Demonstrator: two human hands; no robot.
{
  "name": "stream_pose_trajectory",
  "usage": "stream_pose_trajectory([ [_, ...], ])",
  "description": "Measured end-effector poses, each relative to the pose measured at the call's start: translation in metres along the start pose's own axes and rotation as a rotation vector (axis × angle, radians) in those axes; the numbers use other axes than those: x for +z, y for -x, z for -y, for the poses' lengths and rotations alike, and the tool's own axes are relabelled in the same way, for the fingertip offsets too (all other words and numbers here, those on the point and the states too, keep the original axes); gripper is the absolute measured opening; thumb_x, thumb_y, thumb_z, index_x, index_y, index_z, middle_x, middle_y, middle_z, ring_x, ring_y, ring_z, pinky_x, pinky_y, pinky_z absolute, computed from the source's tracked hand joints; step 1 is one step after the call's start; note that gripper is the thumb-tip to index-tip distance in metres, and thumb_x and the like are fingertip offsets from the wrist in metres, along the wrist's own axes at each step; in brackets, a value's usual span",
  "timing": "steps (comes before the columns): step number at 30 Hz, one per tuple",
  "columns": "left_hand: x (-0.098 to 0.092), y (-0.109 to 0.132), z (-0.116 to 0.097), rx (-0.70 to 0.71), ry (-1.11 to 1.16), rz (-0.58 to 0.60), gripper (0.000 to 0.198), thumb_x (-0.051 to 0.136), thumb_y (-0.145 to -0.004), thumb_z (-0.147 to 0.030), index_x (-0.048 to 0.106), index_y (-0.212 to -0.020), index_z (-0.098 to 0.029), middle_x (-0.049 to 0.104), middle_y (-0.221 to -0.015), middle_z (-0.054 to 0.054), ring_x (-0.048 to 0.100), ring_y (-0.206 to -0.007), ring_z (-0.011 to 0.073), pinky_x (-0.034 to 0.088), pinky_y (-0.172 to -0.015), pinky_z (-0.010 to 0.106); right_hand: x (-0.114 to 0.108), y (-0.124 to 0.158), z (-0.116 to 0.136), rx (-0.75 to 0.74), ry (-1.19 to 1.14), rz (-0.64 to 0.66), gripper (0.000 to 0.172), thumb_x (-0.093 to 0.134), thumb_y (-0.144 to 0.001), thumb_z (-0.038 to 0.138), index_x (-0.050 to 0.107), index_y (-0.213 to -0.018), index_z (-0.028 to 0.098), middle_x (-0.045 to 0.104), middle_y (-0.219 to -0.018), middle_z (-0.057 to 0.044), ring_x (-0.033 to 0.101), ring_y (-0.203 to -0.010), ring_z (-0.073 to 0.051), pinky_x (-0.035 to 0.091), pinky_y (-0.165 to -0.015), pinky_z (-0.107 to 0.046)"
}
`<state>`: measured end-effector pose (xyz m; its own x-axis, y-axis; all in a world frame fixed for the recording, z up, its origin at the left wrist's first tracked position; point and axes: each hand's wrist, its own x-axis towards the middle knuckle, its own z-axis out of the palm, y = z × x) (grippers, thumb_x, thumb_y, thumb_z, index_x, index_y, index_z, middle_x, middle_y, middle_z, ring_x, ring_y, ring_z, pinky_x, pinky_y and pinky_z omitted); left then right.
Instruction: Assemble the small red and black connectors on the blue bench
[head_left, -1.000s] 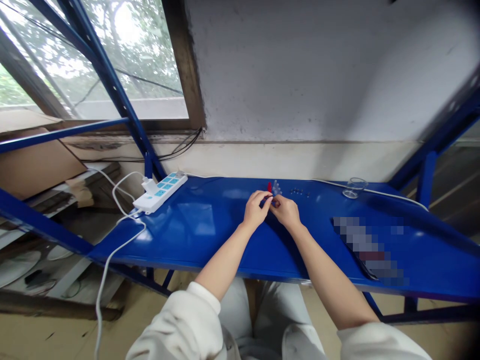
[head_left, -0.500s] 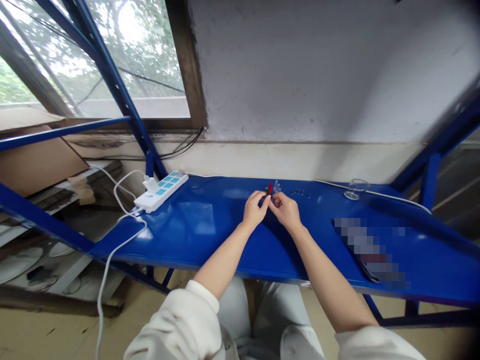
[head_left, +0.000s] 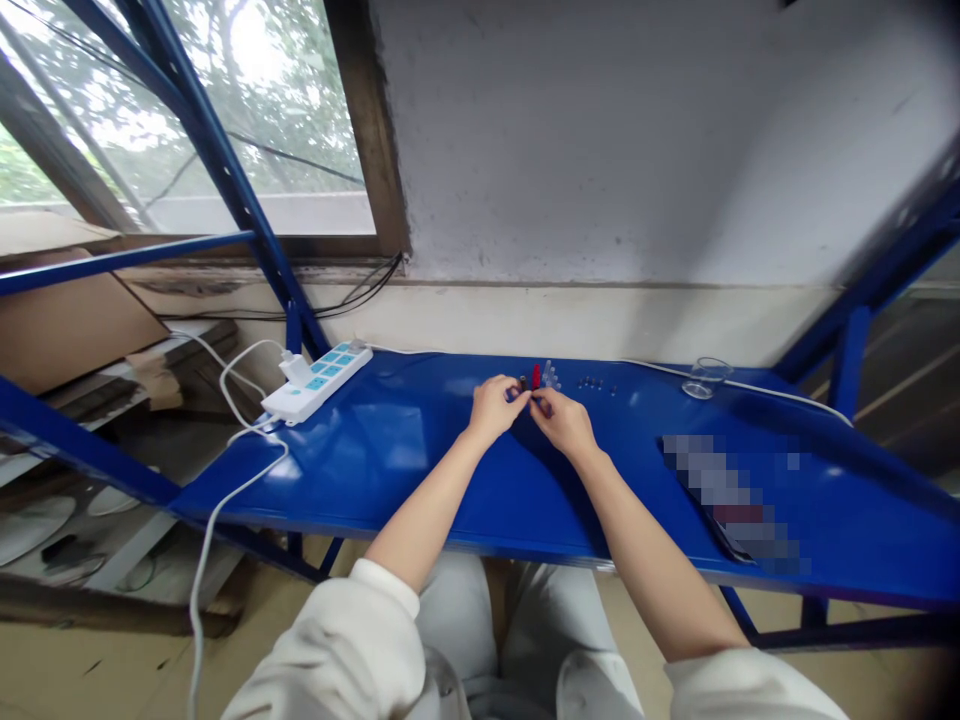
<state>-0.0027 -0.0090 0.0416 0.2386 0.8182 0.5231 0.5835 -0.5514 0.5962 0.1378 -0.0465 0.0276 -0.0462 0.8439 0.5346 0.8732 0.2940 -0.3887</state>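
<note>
Over the back middle of the blue table point(head_left: 420, 480), my left hand point(head_left: 491, 410) and my right hand point(head_left: 568, 422) meet almost fingertip to fingertip. Each has thumb and fingers curled together in a pinch. What they pinch is too small and too hidden to name. Small dark pieces point(head_left: 523, 383) show by my left fingertips. Just beyond the fingers stand red pieces point(head_left: 536, 376), with clear, tube-like plastic pieces point(head_left: 550, 376) beside them on the right. Several tiny dark parts point(head_left: 592, 384) lie in a row farther right.
A white power strip point(head_left: 319, 384) with a plugged-in cable lies at the table's left. Toward the right rear sits a clear glass cup point(head_left: 705, 378). A blurred-out flat object point(head_left: 727, 500) lies at right. Blue frame posts point(head_left: 247, 190) rise at both ends.
My left hand has shifted slightly left, and its fingers look rounder and more curled. More of the red pieces and dark pieces shows between the hands. The whole view has shifted a little.
</note>
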Motion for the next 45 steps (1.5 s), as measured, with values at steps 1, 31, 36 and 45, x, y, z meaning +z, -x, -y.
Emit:
stream_pose_trajectory([
  [1, -0.007, -0.003, 0.004, -0.043, -0.059, -0.020, 0.012, 0.056, -0.073, -0.030, 0.058, -0.070, -0.018, 0.059, -0.072, 0.000, 0.053, -0.068, 0.0118, 0.039, -0.064, 0.023, 0.000, 0.000, 0.001, -0.013, -0.024, -0.017, 0.026, 0.040, -0.082, 0.034, 0.058, -0.093, 0.019, 0.058, -0.065, -0.001, 0.053, -0.058, -0.011, 0.036, -0.057, -0.019],
  [31, -0.071, 0.011, 0.106, -0.591, -0.445, 0.053, 0.019, 0.055, -0.069, -0.039, 0.063, -0.075, -0.023, 0.067, -0.082, 0.002, 0.059, -0.087, 0.0234, 0.033, -0.083, 0.039, -0.014, -0.005, -0.013, 0.489, 0.120, -0.095, 0.028, 0.042, -0.079, 0.029, 0.052, -0.101, 0.015, 0.062, -0.083, -0.008, 0.057, -0.075, -0.019, 0.035, -0.060, -0.026],
  [36, -0.073, 0.010, 0.103, -0.619, -0.417, 0.073, 0.019, 0.057, -0.068, -0.040, 0.061, -0.075, -0.023, 0.066, -0.084, 0.002, 0.058, -0.089, 0.0238, 0.032, -0.084, 0.040, -0.011, -0.004, -0.019, 0.515, 0.273, 0.137, 0.032, 0.044, -0.077, 0.027, 0.053, -0.103, 0.011, 0.057, -0.100, -0.015, 0.052, -0.095, -0.026, 0.039, -0.073, -0.034],
  [45, -0.066, 0.018, 0.045, -0.351, -0.382, -0.227, 0.038, 0.057, -0.072, -0.035, 0.044, -0.104, -0.020, 0.057, -0.099, 0.006, 0.052, -0.096, 0.0213, 0.034, -0.081, 0.037, -0.004, -0.005, -0.023, 0.508, 0.318, 0.257, 0.034, 0.046, -0.079, 0.037, 0.058, -0.102, 0.015, 0.056, -0.106, -0.013, 0.048, -0.103, -0.027, 0.037, -0.079, -0.039],
])
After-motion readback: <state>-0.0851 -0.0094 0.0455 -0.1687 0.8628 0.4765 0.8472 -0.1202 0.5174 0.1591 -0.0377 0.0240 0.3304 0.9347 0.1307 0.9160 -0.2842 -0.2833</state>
